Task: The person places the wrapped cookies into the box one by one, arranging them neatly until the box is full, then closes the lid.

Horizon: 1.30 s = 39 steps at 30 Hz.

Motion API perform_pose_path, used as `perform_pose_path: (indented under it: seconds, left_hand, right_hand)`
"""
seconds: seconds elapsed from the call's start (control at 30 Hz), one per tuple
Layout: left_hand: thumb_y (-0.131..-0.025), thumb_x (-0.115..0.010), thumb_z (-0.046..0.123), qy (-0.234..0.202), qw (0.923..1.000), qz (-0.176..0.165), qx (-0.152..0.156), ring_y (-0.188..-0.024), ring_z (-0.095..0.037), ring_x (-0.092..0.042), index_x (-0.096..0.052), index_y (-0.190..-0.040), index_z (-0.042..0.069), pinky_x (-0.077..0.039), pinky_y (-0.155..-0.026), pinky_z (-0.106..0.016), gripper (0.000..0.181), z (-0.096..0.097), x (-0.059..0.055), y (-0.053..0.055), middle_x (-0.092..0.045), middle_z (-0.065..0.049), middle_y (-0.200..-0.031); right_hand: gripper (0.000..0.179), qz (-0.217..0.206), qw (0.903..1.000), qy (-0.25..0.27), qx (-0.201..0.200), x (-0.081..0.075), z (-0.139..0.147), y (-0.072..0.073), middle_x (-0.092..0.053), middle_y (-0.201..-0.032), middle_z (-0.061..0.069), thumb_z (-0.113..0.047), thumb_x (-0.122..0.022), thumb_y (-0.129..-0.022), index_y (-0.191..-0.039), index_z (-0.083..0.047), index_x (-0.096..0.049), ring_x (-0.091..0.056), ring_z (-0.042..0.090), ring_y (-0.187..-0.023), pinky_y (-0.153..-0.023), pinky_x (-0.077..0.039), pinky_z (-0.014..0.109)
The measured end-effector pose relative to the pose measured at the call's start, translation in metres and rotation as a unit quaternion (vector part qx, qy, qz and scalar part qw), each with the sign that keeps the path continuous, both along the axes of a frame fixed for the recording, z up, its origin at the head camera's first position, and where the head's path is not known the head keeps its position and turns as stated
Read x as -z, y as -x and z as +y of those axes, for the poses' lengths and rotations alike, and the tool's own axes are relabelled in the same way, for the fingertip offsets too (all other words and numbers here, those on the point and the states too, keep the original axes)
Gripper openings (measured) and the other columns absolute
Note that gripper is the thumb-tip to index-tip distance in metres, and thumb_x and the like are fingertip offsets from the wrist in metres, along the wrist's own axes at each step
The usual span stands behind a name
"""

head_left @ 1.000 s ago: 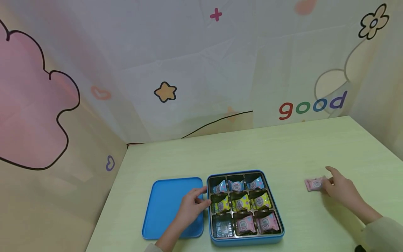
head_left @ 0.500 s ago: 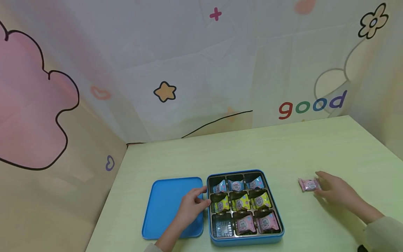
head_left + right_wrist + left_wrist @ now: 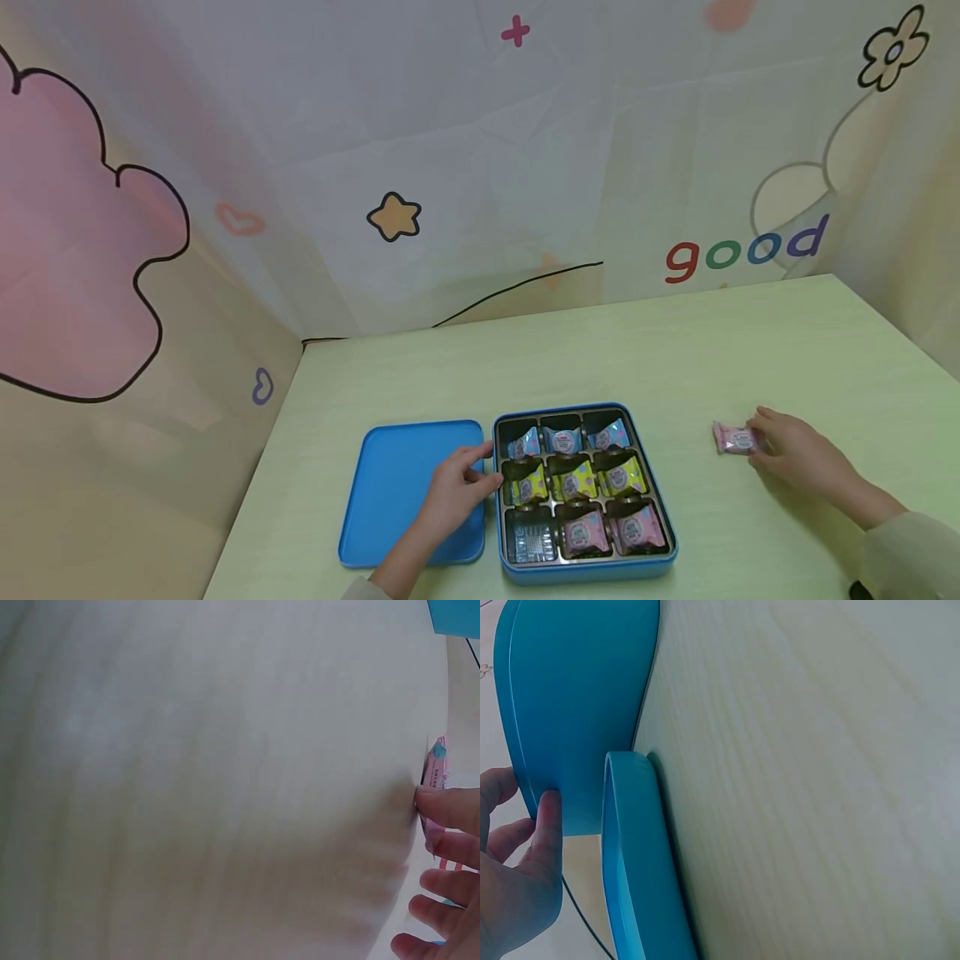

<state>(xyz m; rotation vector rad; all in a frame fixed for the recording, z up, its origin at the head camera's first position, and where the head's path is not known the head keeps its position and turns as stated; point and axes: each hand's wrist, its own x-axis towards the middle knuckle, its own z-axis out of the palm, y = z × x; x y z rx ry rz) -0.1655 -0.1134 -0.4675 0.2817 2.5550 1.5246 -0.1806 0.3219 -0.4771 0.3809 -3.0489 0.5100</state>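
My left hand rests against the left side of a blue tin, its fingertips touching the rim and wall. In the left wrist view one fingertip lies on the tin's blue side wall. Inside are compartments with blue, yellow and pink wrapped sweets; the front left compartment holds no sweet. To the tin's right, my right hand pinches the end of a pink wrapped sweet between thumb and forefinger. That sweet appears edge-on in the right wrist view, partly covered by the fingers.
A blue lid lies on the pale green table left of the tin, partly beneath my left forearm. Behind the table hangs a printed cloth with a star, a flower and the word "good".
My right hand has moved left, and its thumb and forefinger have closed on the pink sweet. The sweet has shifted slightly left. My left hand and the tin have stayed put.
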Motion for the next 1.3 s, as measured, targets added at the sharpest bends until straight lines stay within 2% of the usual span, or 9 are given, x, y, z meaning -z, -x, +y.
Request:
perform_pose_path:
  seconds: [0.17,0.3,0.67,0.77,0.9,1.0,1.13,1.3]
  left_hand:
    - [-0.081,-0.064,0.02,0.001,1.0,0.001,0.001,-0.079,-0.016,-0.06,-0.05,-0.126,0.006,-0.048,-0.059,-0.021,0.05,0.0,-0.001,0.0,-0.053,-0.015,-0.116]
    - [-0.081,-0.064,0.021,0.004,1.0,0.003,0.001,-0.079,-0.016,-0.06,-0.05,-0.126,0.006,-0.047,-0.059,-0.021,0.05,0.0,-0.001,0.0,-0.054,-0.014,-0.115]
    - [-0.081,-0.064,0.019,-0.005,1.0,-0.003,0.001,-0.079,-0.016,-0.061,-0.049,-0.127,0.006,-0.047,-0.059,-0.022,0.05,0.0,-0.002,0.0,-0.053,-0.014,-0.116]
    - [-0.082,-0.063,0.015,-0.009,0.9999,-0.008,0.001,-0.08,-0.02,-0.061,-0.049,-0.126,0.003,-0.047,-0.059,-0.023,0.048,0.003,-0.012,-0.004,-0.053,-0.017,-0.116]
    - [-0.082,-0.06,0.008,-0.005,0.9999,-0.01,-0.001,-0.081,-0.025,-0.061,-0.048,-0.125,-0.004,-0.047,-0.06,-0.024,0.046,0.008,-0.034,-0.013,-0.052,-0.022,-0.114]
    - [-0.083,-0.061,0.012,-0.007,0.9999,-0.012,-0.002,-0.081,-0.022,-0.061,-0.048,-0.126,0.0,-0.047,-0.06,-0.024,0.047,0.006,-0.025,-0.01,-0.052,-0.019,-0.116]
    - [-0.082,-0.063,0.019,-0.017,0.9998,-0.009,0.002,-0.08,-0.018,-0.061,-0.048,-0.127,0.006,-0.048,-0.06,-0.023,0.05,0.0,-0.002,-0.001,-0.052,-0.015,-0.117]
    - [-0.081,-0.063,0.02,-0.011,0.9999,-0.003,0.005,-0.08,-0.017,-0.061,-0.048,-0.127,0.005,-0.048,-0.059,-0.022,0.05,0.0,-0.001,-0.001,-0.052,-0.016,-0.117]
  right_hand:
    - [0.039,0.024,0.9997,-0.007,0.0,-0.002,-0.004,-0.002,-0.053,-0.109,0.033,-0.014,-0.071,-0.068,-0.098,0.008,-0.06,-0.049,0.048,-0.098,-0.079,-0.04,0.056]
    - [0.035,0.035,0.9994,0.002,0.003,-0.004,-0.007,-0.003,-0.061,-0.096,0.025,-0.013,-0.069,-0.069,-0.095,0.009,-0.061,-0.057,0.04,-0.086,-0.073,-0.044,0.051]
    - [0.034,0.032,0.9993,0.008,0.021,-0.01,-0.013,-0.005,-0.064,-0.086,0.022,-0.016,-0.067,-0.072,-0.094,0.01,-0.062,-0.06,0.032,-0.074,-0.064,-0.047,0.047]
    - [0.033,0.036,0.999,0.013,0.025,-0.011,-0.014,-0.006,-0.064,-0.084,0.021,-0.016,-0.066,-0.073,-0.093,0.01,-0.062,-0.058,0.028,-0.071,-0.063,-0.046,0.045]
    - [0.031,0.053,0.9979,0.02,0.03,-0.013,-0.017,-0.007,-0.064,-0.08,0.014,-0.017,-0.066,-0.074,-0.092,0.008,-0.063,-0.052,0.018,-0.066,-0.059,-0.045,0.038]
    - [0.028,0.071,0.9966,0.025,0.033,-0.015,-0.021,-0.008,-0.063,-0.079,0.009,-0.016,-0.065,-0.074,-0.091,0.007,-0.064,-0.049,0.015,-0.065,-0.058,-0.042,0.033]
    - [0.026,0.095,0.9946,0.029,0.029,-0.016,-0.024,-0.008,-0.063,-0.077,0.007,-0.015,-0.067,-0.072,-0.089,0.006,-0.065,-0.049,0.015,-0.066,-0.057,-0.041,0.032]
    - [0.024,0.13,0.9908,0.032,0.022,-0.018,-0.029,-0.01,-0.062,-0.074,0.004,-0.014,-0.069,-0.069,-0.085,0.003,-0.066,-0.05,0.014,-0.066,-0.056,-0.04,0.03]
